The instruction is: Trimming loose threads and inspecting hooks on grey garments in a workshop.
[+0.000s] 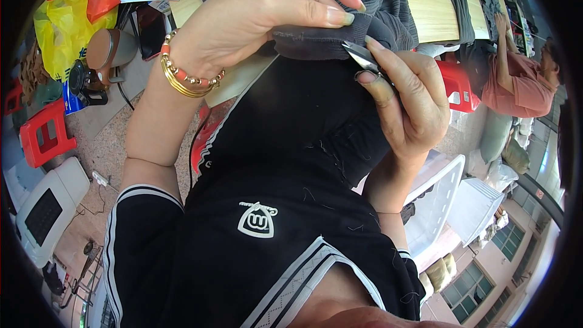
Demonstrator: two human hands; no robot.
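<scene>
My left hand (267,9) pinches the edge of a dark grey knit garment (313,45) between thumb and fingers. A folded, thick edge of the cloth hangs below the thumb, with a paler, fuzzy line along it. In my right hand (416,94) is a pair of small metal thread snips (362,56), gripped between thumb and fingers. The tips of the snips point left and up, at the garment's edge just beneath my left thumb. Whether the blades touch the cloth I cannot tell. More of the grey knit lies bunched beyond my hands on the table.
The pale wooden table (428,3) bears more dark cloth. A jar with a brown lid (103,48), a yellow plastic bag (70,21) and a red stool (45,133) are on the left. To the right are a white plastic bin (446,206) and another person (516,82).
</scene>
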